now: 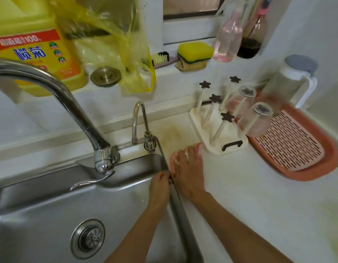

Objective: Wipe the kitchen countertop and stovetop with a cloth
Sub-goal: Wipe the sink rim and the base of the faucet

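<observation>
Two bare forearms reach up from the bottom edge, one on each side of the sink's right rim. Left hand [159, 188] hangs just inside the steel sink [50, 215] against that rim, its fingers bent down at the edge; whether they pinch a corner of the cloth cannot be told. Right hand [189, 171] lies flat on the pink cloth [172, 160], fingers spread and pressing it down onto the pale countertop [249, 205].

Only a rim of the cloth shows around the hand. It sits on the countertop right beside the sink's edge, just short of the white cup rack [219, 133]. Its long axis runs from the sink rim near the wrist up and to the right, toward the rack, in line with the fingers.

A brownish stain [170, 133] marks the countertop beyond the fingertips, next to the small curved tap [138, 120]. The big chrome faucet [69, 103] arches over the sink from the left, above the round drain strainer [88, 238].

On the rack two glasses [255, 118] sit upside down over the pegs; the other pegs end in dark star-shaped tips. To its right lies a pink slotted draining tray [297, 147], with a white jug [293, 80] behind it.

On the window ledge stands a yellow detergent jug [37, 59]; its red band reads "100" after blurred characters, with two blue Chinese characters below that are not sharp enough to read with confidence. Beside it are a metal sink plug [105, 76], a yellow plastic bag [130, 54], a brush [162, 57], a yellow-and-green sponge [194, 53] and two bottles [228, 40], one pink, one holding dark liquid.
</observation>
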A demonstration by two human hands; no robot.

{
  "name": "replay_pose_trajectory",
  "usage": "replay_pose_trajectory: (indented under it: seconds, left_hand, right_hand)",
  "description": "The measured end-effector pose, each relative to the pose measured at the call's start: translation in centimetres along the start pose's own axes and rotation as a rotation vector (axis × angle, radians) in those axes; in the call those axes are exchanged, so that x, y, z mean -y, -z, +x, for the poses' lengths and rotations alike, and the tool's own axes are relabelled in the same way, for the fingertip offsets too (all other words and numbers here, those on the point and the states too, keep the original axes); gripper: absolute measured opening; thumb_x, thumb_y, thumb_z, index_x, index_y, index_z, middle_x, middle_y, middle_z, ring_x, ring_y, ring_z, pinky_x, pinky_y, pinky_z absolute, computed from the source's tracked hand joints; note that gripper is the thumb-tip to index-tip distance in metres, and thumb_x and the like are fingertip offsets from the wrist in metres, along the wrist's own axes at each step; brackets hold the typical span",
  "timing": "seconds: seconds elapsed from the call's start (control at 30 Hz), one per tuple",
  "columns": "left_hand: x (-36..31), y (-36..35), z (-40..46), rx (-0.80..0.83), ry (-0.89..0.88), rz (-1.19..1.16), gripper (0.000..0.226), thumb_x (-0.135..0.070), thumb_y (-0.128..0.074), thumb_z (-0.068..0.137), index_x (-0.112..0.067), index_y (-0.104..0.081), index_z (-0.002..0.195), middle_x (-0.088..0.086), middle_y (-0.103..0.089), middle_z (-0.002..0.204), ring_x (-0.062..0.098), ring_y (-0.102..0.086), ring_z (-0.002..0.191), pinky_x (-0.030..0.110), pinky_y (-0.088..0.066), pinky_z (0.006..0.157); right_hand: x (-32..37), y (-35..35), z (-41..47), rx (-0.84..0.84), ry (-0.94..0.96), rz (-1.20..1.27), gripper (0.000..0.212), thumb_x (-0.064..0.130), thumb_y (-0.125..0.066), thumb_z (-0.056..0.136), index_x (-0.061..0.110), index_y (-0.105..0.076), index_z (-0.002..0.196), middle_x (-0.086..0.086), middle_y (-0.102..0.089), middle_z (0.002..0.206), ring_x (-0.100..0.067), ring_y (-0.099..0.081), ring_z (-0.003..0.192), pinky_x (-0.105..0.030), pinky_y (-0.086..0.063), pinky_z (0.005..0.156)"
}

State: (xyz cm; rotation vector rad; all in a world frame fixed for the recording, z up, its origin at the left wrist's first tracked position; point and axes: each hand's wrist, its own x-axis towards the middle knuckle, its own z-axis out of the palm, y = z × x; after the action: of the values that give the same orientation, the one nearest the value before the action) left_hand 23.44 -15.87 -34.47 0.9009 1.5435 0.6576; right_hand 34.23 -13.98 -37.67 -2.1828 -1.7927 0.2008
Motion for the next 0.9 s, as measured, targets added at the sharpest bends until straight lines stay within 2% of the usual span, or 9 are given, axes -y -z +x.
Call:
replay_pose_trajectory:
  seconds: [0.1,0.17,0.27,0.33,0.4,0.53,0.63,0.77,0.9]
  left_hand:
    - [-1.1,0.3,0.3,-0.070,0.009,-0.122,0.039,-0.039,-0.044,0.095,-0.011,-0.071,0.091,0.013,-0.072,0.093,0.031,-0.067,0.094,0.046,-0.052,0.086]
    - [-2.0,0.4,0.3,-0.093,0.044,-0.221,0.044,-0.046,-0.041,0.101,-0.014,-0.071,0.098,0.005,-0.074,0.094,0.020,-0.069,0.091,0.038,-0.055,0.084]
    - [-2.3,0.5,0.9,-0.104,0.117,-0.298,0.047,-0.041,-0.040,0.102,-0.003,-0.068,0.106,0.019,-0.073,0.099,0.025,-0.067,0.085,0.031,-0.053,0.074]
    - [-2.3,0.7,1.4,-0.092,0.164,-0.313,0.048,-0.037,-0.038,0.103,0.002,-0.064,0.112,0.025,-0.071,0.104,0.027,-0.066,0.081,0.027,-0.051,0.064]
    - [-2.2,1.0,1.8,-0.072,0.194,-0.308,0.049,-0.037,-0.036,0.103,0.002,-0.063,0.114,0.023,-0.072,0.104,0.026,-0.067,0.083,0.027,-0.046,0.062]
    - [-1.8,1.6,2.5,-0.036,0.198,-0.311,0.052,-0.040,-0.034,0.103,0.002,-0.063,0.115,0.020,-0.073,0.102,0.025,-0.068,0.083,0.027,-0.044,0.065]
    - [-1.0,2.0,3.2,-0.021,0.191,-0.313,0.054,-0.042,-0.033,0.103,0.000,-0.065,0.111,0.015,-0.076,0.094,0.024,-0.071,0.083,0.028,-0.046,0.069]
    - [-0.6,2.4,3.9,-0.031,0.201,-0.305,0.057,-0.045,-0.030,0.103,-0.002,-0.066,0.110,0.016,-0.076,0.091,0.026,-0.072,0.086,0.030,-0.047,0.071]
    - [-0.8,2.5,4.0,-0.049,0.194,-0.311,0.058,-0.046,-0.028,0.103,-0.004,-0.068,0.103,0.017,-0.076,0.090,0.031,-0.072,0.090,0.032,-0.050,0.075]
  right_hand:
    - [1.8,-1.1,0.8,0.033,0.210,0.113,0.042,0.018,-0.068,0.089,0.009,-0.059,0.129,-0.021,-0.045,0.149,-0.039,-0.033,0.145,-0.054,-0.039,0.112]
    - [2.4,-0.8,0.7,0.159,0.315,0.293,0.048,0.014,-0.055,0.097,0.009,-0.049,0.144,-0.010,-0.033,0.160,-0.025,-0.021,0.152,-0.045,-0.022,0.123]
    - [1.8,1.9,2.2,0.168,0.322,0.543,0.037,0.022,-0.045,0.101,0.009,-0.056,0.134,-0.006,-0.054,0.138,-0.018,-0.048,0.129,-0.019,-0.035,0.108]
    - [1.1,3.2,5.2,-0.085,0.292,0.554,0.033,0.031,-0.043,0.100,0.007,-0.061,0.115,-0.006,-0.061,0.112,-0.019,-0.055,0.099,-0.026,-0.045,0.087]
    - [-0.1,2.7,9.6,-0.206,0.226,0.451,0.032,0.027,-0.043,0.097,0.004,-0.062,0.108,-0.013,-0.060,0.112,-0.029,-0.055,0.099,-0.040,-0.047,0.085]
    - [0.6,-0.7,15.1,0.011,0.162,0.198,0.050,0.040,-0.033,0.093,0.007,-0.063,0.116,-0.022,-0.056,0.128,-0.042,-0.047,0.128,-0.056,-0.037,0.107]
    - [1.5,-2.1,15.1,0.049,0.318,0.132,0.042,0.036,-0.040,0.087,0.009,-0.065,0.108,-0.019,-0.060,0.121,-0.046,-0.048,0.129,-0.054,-0.043,0.097]
    - [0.7,-1.1,12.2,0.205,0.516,0.272,0.033,0.030,-0.041,0.090,0.011,-0.066,0.101,-0.008,-0.060,0.123,-0.031,-0.056,0.121,-0.054,-0.042,0.099]
    - [0.5,-1.2,6.3,0.165,0.633,0.374,0.024,0.013,-0.055,0.095,0.010,-0.065,0.117,-0.006,-0.051,0.148,-0.025,-0.034,0.148,-0.045,-0.029,0.116]
